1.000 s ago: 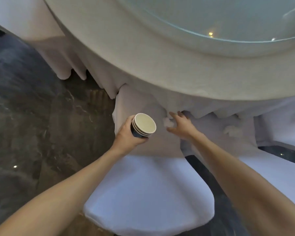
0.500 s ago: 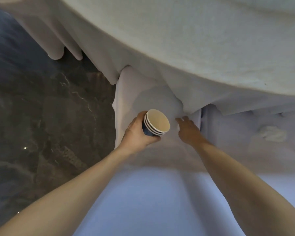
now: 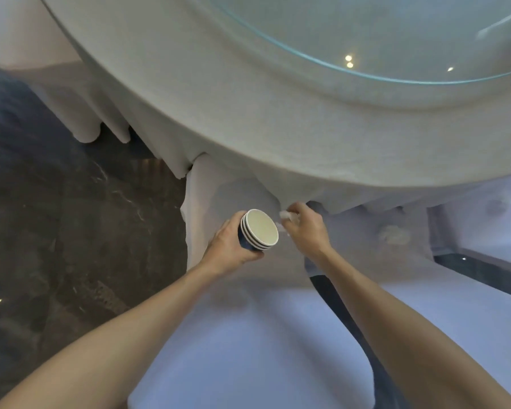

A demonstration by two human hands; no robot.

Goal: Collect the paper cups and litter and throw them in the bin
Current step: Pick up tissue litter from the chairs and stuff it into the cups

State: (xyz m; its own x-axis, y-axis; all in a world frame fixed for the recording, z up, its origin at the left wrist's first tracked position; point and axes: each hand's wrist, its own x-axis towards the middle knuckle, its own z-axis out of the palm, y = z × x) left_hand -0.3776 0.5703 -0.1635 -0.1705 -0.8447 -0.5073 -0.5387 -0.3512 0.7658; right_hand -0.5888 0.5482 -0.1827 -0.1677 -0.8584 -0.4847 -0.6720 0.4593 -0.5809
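My left hand (image 3: pixel 229 242) grips a stack of nested paper cups (image 3: pixel 260 234), dark blue outside and cream inside, with the mouths tilted toward me. Just to their right my right hand (image 3: pixel 306 228) pinches a small crumpled white tissue (image 3: pixel 285 215) close to the rim of the cups. Both hands are over a white-covered chair (image 3: pixel 207 190), below the table's edge. Another crumpled white tissue (image 3: pixel 394 235) lies on the covered chair seat to the right.
A round table (image 3: pixel 278 119) with a white cloth and a glass turntable (image 3: pixel 396 39) fills the top. White-covered chair seats (image 3: pixel 248 349) lie below my arms. Dark marble floor (image 3: pixel 56 231) is on the left. No bin is in view.
My right hand reached to the crumpled tissue on the chair, closed on it and lifted it beside the cups. The view dipped down, then rose back to show the table top.
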